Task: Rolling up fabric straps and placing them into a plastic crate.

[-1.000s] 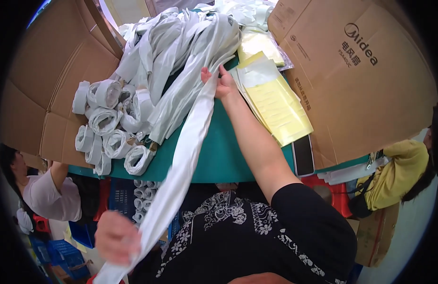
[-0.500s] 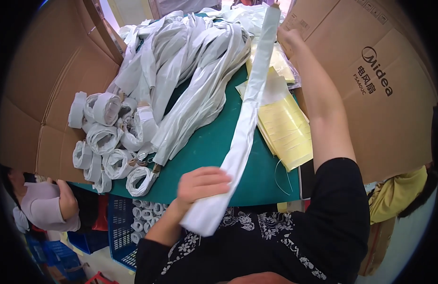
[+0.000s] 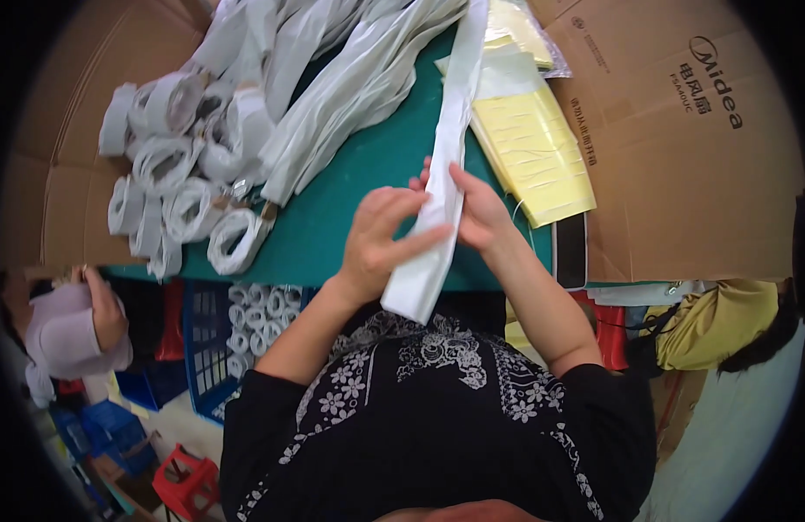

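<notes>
A long, flat white strip (image 3: 453,122) of folded sheet material runs from the far side of the green table down to its near edge, its lower end hanging close to my body. My right hand (image 3: 481,209) grips the strip about its lower third, thumb on top and fingertips showing past its left edge. Beside it, my left hand (image 3: 376,244) has its fingers apart, the thumb reaching across the strip's face; it is slightly blurred. Left of my hands, a bundle of similar long white strips (image 3: 355,104) lies on the table (image 3: 376,165).
Coiled white strips (image 3: 189,209) pile up at the left. Yellow sheets (image 3: 542,148) lie to the right, near a dark flat device (image 3: 570,252). Cardboard walls flank both sides. Below, a blue basket (image 3: 202,348) holds more coils. Other people sit left and right; a red stool (image 3: 185,478) stands lower left.
My right hand has come from the strip's far end to its lower part. My left hand has loosened its hold and spread its fingers. The view has tilted downward.
</notes>
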### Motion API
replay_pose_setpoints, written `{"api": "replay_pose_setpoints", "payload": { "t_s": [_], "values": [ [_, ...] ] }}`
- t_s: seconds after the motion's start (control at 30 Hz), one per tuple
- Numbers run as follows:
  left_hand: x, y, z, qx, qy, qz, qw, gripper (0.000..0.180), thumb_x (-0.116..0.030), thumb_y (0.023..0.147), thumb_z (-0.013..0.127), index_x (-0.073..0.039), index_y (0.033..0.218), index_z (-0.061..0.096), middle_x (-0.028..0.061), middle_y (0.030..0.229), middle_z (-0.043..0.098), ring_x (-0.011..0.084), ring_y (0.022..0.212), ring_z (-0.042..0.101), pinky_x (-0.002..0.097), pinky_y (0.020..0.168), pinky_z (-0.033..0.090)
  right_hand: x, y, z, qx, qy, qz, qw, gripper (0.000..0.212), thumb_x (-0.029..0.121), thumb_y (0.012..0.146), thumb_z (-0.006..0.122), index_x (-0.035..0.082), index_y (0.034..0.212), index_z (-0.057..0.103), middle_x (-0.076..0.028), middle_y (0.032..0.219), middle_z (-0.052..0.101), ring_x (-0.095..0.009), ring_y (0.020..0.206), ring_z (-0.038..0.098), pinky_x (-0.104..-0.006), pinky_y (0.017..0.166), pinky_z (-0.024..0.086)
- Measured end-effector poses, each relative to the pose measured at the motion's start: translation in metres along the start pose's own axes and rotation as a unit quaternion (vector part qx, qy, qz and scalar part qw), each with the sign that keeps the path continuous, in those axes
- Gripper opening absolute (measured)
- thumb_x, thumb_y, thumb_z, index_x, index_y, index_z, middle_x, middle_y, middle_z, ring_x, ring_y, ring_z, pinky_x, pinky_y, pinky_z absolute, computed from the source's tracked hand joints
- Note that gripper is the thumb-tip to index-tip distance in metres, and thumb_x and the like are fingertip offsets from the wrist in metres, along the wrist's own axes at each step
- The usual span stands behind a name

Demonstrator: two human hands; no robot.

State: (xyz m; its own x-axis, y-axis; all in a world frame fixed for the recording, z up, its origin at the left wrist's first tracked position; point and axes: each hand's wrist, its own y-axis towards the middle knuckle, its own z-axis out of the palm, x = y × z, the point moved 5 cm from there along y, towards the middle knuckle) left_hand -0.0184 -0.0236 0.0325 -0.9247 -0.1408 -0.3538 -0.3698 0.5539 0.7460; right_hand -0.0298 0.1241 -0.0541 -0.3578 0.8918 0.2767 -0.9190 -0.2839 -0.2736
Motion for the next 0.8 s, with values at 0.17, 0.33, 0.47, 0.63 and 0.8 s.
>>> {"api": "replay_pose_setpoints", "payload": {
  "t_s": [0.17,0.33,0.47,0.63,0.8],
  "values": [
    [-0.014,-0.118,-0.036,-0.162,0.014,-0.281,0.946,0.023,0.001,0.070,0.067,-0.001,0.093,0.062,0.0120,0.091,0.052,0.0256,0.084,0.052,0.0316,0.076,0.042,-0.011,0.029,-0.005,-0.075,0.004,-0.082,0.994,0.028,0.029,0.097,0.039,0.006,0.110,0.047,-0.012,0.098,0.054,-0.025,0.096,0.054,-0.0498,0.093,0.043],
    [-0.040,-0.137,-0.026,-0.098,0.010,-0.311,0.945,0.012,0.001,0.076,0.067,0.000,0.089,0.065,0.0053,0.079,0.052,0.0148,0.069,0.050,0.0242,0.059,0.039,-0.029,0.029,-0.015,-0.110,-0.021,-0.079,0.991,0.029,0.029,0.098,0.037,0.006,0.110,0.047,-0.012,0.098,0.053,-0.025,0.094,0.054,-0.0497,0.092,0.044],
    [-0.032,-0.144,-0.014,-0.157,-0.115,-0.437,0.878,0.014,-0.004,0.086,0.060,0.001,0.098,0.065,0.0044,0.087,0.058,0.0105,0.073,0.054,0.0217,0.061,0.042,-0.036,0.023,-0.022,-0.131,-0.022,-0.074,0.988,0.030,0.030,0.098,0.036,0.005,0.110,0.046,-0.012,0.098,0.053,-0.025,0.093,0.054,-0.0498,0.090,0.045],
    [-0.022,-0.157,0.023,-0.182,-0.446,-0.638,0.601,0.026,-0.013,0.091,0.055,0.000,0.114,0.057,0.0085,0.107,0.062,0.0170,0.097,0.061,0.0274,0.077,0.051,-0.039,0.025,-0.035,-0.129,-0.017,-0.082,0.988,0.031,0.031,0.098,0.035,0.005,0.111,0.046,-0.011,0.098,0.053,-0.026,0.093,0.055,-0.0492,0.090,0.046],
    [-0.015,-0.160,0.037,-0.211,-0.549,-0.652,0.478,0.023,-0.009,0.090,0.056,0.000,0.110,0.058,0.0078,0.104,0.063,0.0187,0.092,0.061,0.0296,0.078,0.050,-0.042,0.024,-0.033,-0.171,-0.055,-0.099,0.979,0.031,0.029,0.099,0.033,0.005,0.115,0.042,-0.012,0.102,0.052,-0.027,0.094,0.055,-0.0505,0.088,0.046]
  ]
}}
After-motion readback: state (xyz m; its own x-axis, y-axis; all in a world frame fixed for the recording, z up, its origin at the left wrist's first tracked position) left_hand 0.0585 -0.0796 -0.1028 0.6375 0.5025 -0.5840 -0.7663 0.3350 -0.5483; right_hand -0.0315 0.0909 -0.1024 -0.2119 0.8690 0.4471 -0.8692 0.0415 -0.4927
